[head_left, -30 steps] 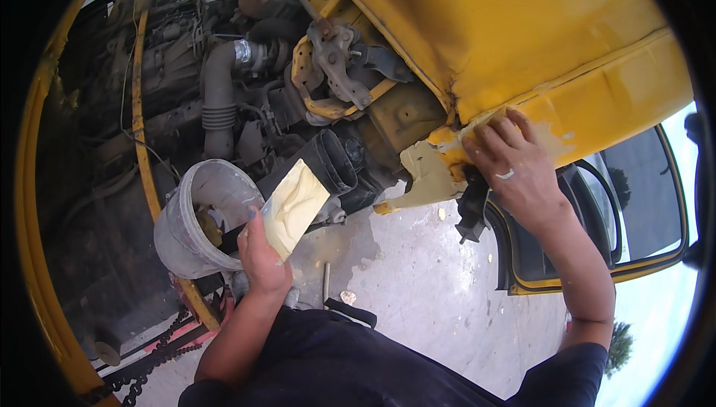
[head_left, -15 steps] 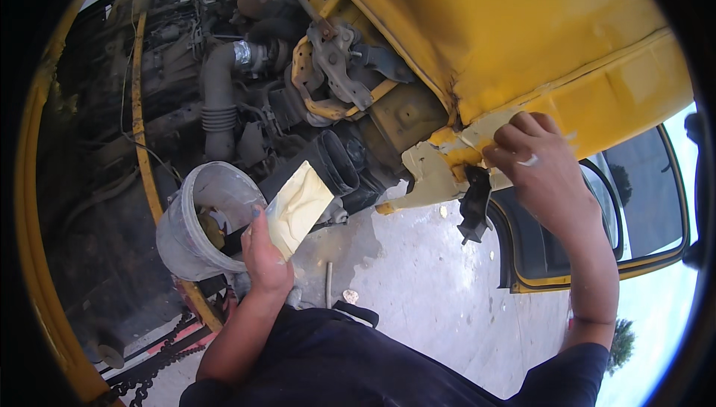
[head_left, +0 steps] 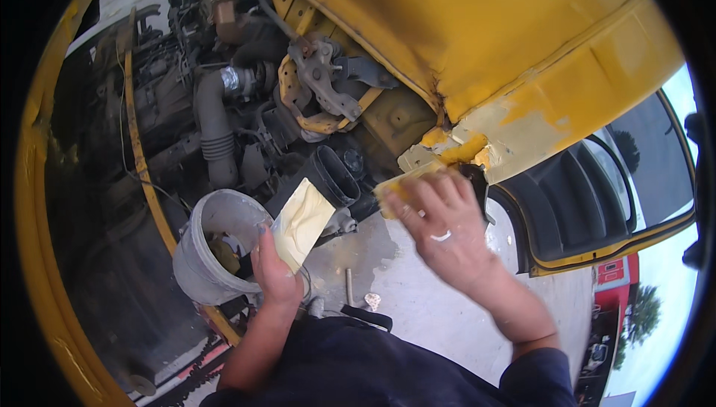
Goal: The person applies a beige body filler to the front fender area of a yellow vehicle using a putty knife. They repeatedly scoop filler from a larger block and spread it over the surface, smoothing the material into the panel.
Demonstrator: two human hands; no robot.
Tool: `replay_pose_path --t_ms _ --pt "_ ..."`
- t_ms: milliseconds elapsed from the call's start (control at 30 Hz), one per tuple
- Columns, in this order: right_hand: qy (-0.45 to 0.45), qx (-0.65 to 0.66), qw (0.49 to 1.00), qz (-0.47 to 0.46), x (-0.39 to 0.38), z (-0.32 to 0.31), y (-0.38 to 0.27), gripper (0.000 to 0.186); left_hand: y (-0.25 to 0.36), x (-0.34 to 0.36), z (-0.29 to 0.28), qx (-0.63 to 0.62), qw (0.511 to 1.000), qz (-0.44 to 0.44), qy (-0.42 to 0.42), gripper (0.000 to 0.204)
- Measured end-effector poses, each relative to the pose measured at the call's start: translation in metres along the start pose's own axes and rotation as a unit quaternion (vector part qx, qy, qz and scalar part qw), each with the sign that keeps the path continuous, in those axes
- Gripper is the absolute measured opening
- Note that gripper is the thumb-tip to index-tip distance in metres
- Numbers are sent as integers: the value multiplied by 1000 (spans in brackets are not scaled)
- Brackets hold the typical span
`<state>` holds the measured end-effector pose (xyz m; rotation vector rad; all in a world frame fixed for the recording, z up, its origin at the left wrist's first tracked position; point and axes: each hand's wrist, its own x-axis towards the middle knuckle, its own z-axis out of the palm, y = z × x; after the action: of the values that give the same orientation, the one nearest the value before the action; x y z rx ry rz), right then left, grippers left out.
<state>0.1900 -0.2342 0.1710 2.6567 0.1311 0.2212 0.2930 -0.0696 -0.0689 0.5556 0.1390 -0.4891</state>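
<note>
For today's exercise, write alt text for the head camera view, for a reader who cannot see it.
A person's right hand presses a yellow pad near a pale filler patch on a yellow vehicle body. The left hand holds a flat card smeared with cream filler, beside a grey bucket.

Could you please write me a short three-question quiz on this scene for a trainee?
1. True or false: the left hand holds a flat board smeared with pale filler.
2. Which hand wears a pale ring? A) left hand B) right hand C) neither
3. What stands on the ground just left of the left hand?

Key
1. True.
2. B. The right hand is blurred, close under the pale filled patch on the yellow body panel.
3. A grey bucket, beside the exposed engine bay.
</note>
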Motion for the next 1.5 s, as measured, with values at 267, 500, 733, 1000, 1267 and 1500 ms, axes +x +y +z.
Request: replay_pose_path --t_ms 267,500,733,1000,1267,1500 --pt "190 415 809 371 -35 92 -74 23 28 22 -12 56 998 33 -10 62" --pt "311 801 159 486 -32 128 -77 29 59 38 -16 85 994 63 18 63" --pt "393 823 18 408 7 116 -56 27 71 27 0 124 991 40 -1 58" --pt "405 806 -25 431 26 116 -46 27 67 20 -5 163 985 50 -23 64" --pt "409 807 -37 424 39 117 -40 30 62 15 6 164 986 28 -20 60" --pt "432 801 -75 408 50 104 -18 30 60 15 5 173 984 27 -40 61"
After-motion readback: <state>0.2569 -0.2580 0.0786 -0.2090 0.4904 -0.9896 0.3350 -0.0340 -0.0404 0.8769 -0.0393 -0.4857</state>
